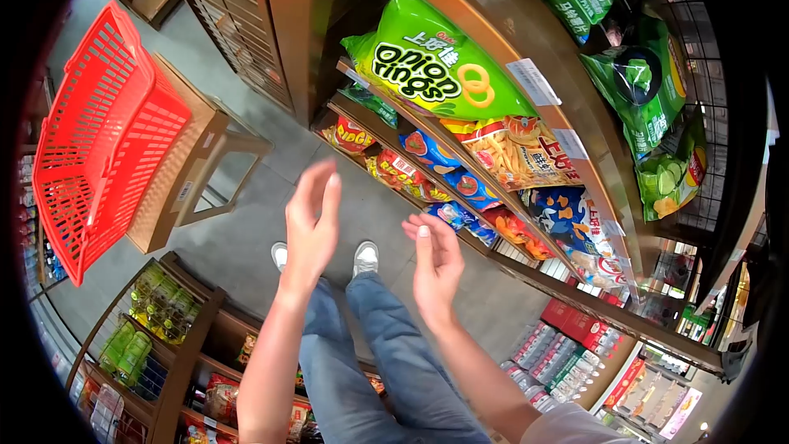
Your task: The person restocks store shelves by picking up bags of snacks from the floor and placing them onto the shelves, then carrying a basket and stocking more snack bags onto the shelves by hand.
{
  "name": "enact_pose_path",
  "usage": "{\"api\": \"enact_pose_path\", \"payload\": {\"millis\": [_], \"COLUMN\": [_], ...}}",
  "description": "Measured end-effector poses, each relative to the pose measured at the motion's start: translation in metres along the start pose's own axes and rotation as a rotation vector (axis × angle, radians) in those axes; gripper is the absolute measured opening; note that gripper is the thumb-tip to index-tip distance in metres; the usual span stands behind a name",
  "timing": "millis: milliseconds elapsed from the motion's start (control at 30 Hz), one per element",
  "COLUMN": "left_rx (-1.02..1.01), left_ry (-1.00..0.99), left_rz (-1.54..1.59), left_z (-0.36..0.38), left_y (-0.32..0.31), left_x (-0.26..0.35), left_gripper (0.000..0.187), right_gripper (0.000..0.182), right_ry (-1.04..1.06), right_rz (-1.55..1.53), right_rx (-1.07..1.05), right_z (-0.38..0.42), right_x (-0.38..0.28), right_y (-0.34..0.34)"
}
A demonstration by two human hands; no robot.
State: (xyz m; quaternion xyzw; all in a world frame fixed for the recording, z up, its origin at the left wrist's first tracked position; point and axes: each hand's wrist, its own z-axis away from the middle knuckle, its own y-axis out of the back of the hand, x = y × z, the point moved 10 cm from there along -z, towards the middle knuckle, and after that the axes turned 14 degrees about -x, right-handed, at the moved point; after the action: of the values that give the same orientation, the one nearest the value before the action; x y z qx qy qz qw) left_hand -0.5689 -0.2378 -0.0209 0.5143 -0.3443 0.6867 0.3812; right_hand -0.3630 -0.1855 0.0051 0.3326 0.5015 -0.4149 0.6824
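Observation:
My left hand (pixel 315 218) is raised over the grey floor, its fingers stretched out and slightly blurred, with nothing in it. To its right, my right hand (pixel 436 270) hangs in the air, fingers loosely bent and apart from the thumb, also holding nothing. The palms roughly face each other and do not touch. Ahead and to the right, a big green bag of onion rings (pixel 427 66) rests on a shelf. Below it sits a yellow and red snack bag (pixel 522 152), nearer my right hand, and a dark blue snack bag (pixel 563 218).
A red shopping basket (pixel 107 148) stands on a cardboard box (pixel 177 164) at the left. Green chip bags (pixel 637 82) fill the shelf at upper right. A rack (pixel 168 337) with green bottles is at lower left; packed bottles (pixel 555 362) stand at lower right.

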Motion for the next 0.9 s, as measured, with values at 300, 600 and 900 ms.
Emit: {"api": "enact_pose_path", "payload": {"millis": [300, 600, 900], "left_rx": [0.022, 0.047, -0.076], "left_ry": [0.450, 0.417, 0.344], "left_rz": [0.120, 0.161, 0.074], "left_z": [0.163, 0.159, 0.110], "left_y": [-0.001, -0.028, -0.033], "left_x": [-0.124, -0.107, -0.065], "left_gripper": [0.025, 0.027, 0.027], "right_gripper": [0.024, 0.026, 0.025], "right_ry": [-0.181, -0.381, -0.397], "right_rz": [-0.245, -0.421, -0.433], "right_rx": [0.033, 0.095, 0.101], "right_z": [0.028, 0.046, 0.062], "right_x": [0.025, 0.048, 0.069], "right_y": [0.043, 0.062, 0.034]}}
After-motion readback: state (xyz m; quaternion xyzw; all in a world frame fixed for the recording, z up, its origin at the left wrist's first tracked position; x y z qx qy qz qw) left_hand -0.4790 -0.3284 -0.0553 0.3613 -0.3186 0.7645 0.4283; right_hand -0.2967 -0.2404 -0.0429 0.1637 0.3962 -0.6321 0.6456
